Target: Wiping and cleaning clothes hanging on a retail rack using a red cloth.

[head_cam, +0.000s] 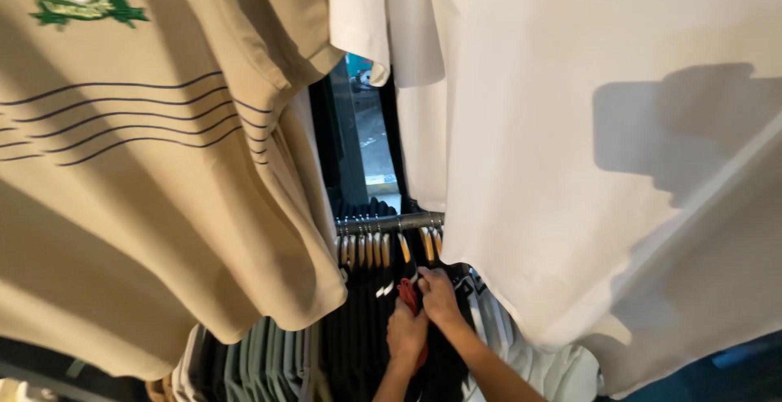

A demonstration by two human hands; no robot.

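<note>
Beige cotton fills the left of the view: a hanging polo shirt [138, 174] with thin dark wavy stripes and a green and red embroidered crest near its top edge is seen close to the camera. Below its hem, a row of folded-looking hung garments in grey, green and white [252, 361] is partly shown. In the gap at centre, a dark metal clothes rail [389, 223] is seen, carrying a rank of wooden-shouldered hangers [366, 249] from which black garments [358, 320] hang packed together. The rail serves as the only holder here; its load is the hangers and the dark clothing, closely crowded.

The left hand [406, 333] is pressed among the black garments, fingers curled, touching a small red item [409, 294], possibly a tag or clip; whether it is actually gripped cannot be told. The right hand [438, 294] is closed loosely just beside it, at the hanger necks, its fingers bent around the same red item or the fabric there; the exact hold is hidden.

To the right, a large white shirt [603, 166] is hung close to the lens, a shadow cast across it.

As a judgement: because the hangers are crowded, a neighbouring hanger could be dragged off the rail, or a garment slipped from its shoulders, if one piece is tugged.
</note>
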